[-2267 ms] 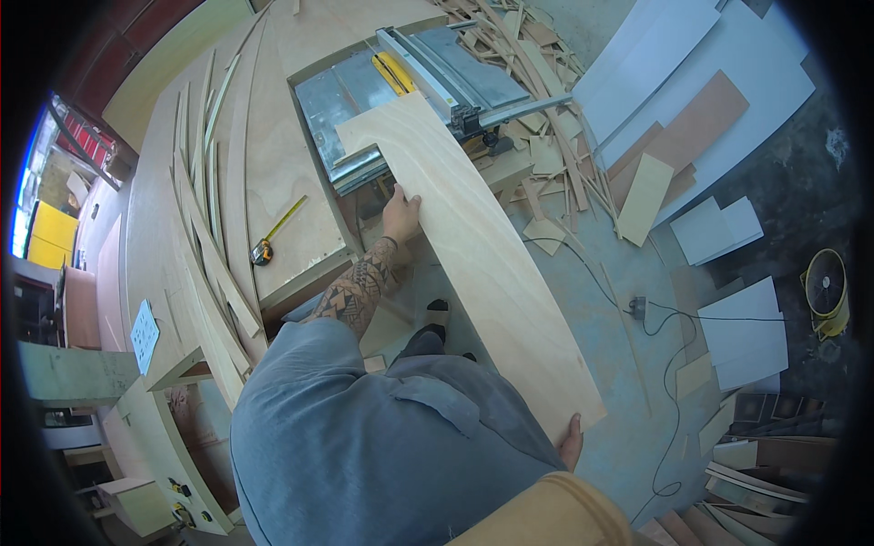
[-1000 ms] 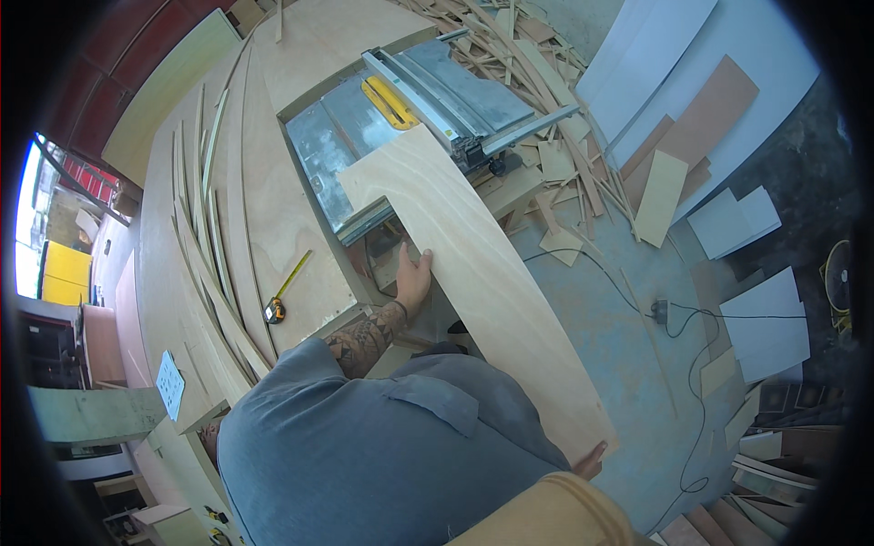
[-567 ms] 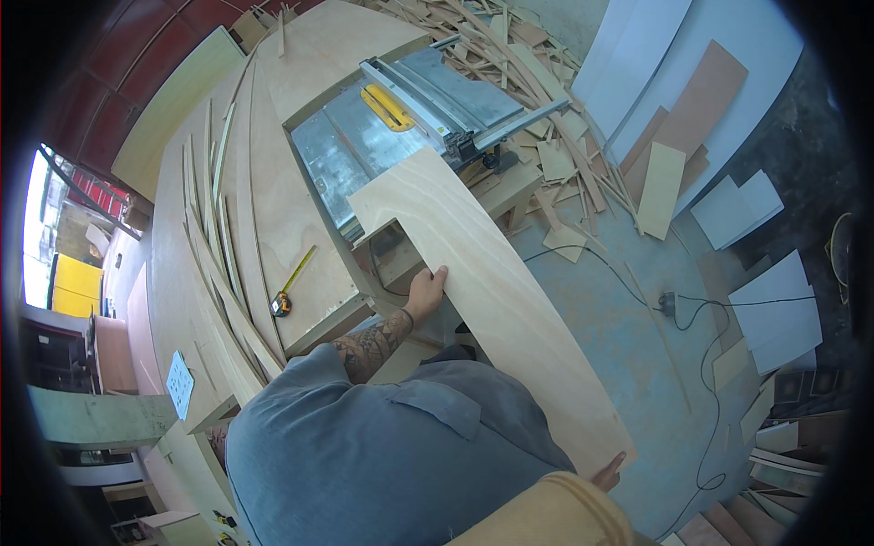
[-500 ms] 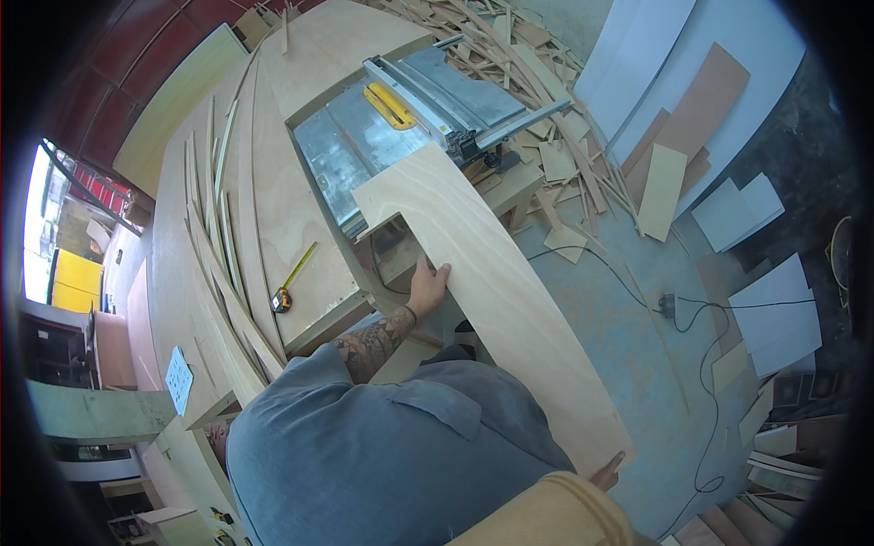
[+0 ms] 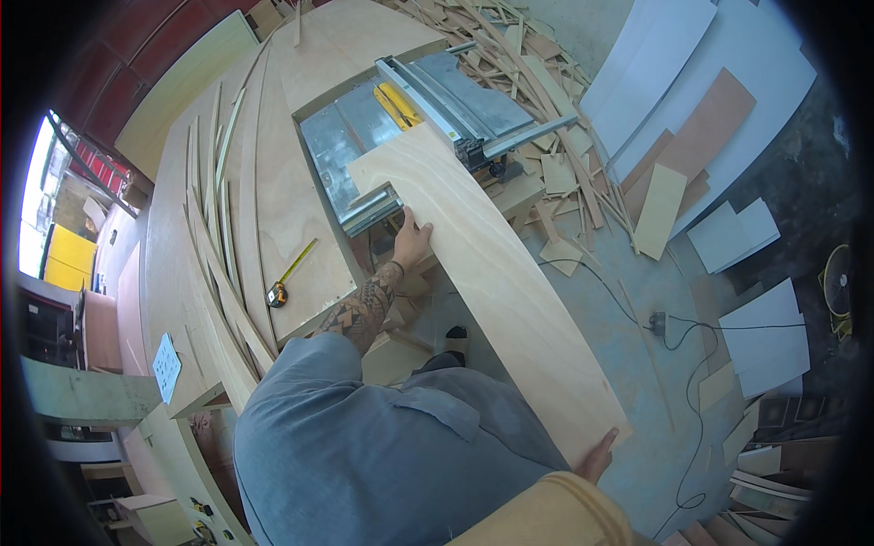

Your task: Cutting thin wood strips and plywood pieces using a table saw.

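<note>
A long pale plywood board (image 5: 510,282) with a notch cut in its left edge slopes across the view, its far end lying over the metal top of a table saw (image 5: 332,136). My left hand (image 5: 412,240) is closed on the board's left edge just below the notch, thumb on the upper face. At the near end, my right hand (image 5: 597,458) grips the corner, and part of it is hidden behind the board. Beyond the board's far end shows the saw's yellow blade guard (image 5: 397,106), beside the long metal fence (image 5: 419,98).
The saw sits within a large plywood worktable (image 5: 309,273). A tape measure (image 5: 277,294) and several thin wood strips (image 5: 223,264) lie there. Offcuts (image 5: 555,173) are heaped at the far right. A black cable (image 5: 701,382) crosses the floor on the right.
The board has shifted slightly forward and left over the saw top, with both hands still on it. My left hand has moved forward and left, and the view has tilted a little.
</note>
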The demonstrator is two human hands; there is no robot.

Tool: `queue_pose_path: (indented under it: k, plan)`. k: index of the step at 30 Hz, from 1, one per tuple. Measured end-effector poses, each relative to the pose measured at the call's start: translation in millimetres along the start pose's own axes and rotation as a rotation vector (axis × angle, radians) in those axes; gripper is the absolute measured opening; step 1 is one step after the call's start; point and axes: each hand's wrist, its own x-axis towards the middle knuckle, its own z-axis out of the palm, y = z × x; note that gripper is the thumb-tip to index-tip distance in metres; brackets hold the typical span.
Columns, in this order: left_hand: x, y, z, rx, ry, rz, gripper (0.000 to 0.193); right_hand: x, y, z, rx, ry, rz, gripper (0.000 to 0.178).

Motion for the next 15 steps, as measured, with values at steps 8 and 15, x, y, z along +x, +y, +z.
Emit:
queue_pose_path:
  k: [8, 15]
  plan:
    - [43.7, 1.4, -24.9, -0.004, 0.038, -0.112, 0.088, -10.7, -12.1, 44.5, 0.016, -0.049, 0.056, 0.107]
    - [78.1, 4.0, -37.7, 0.018, -0.032, -0.198, 0.089, -25.9, -18.5, 68.6, 0.172, -0.305, 0.055, 0.073]
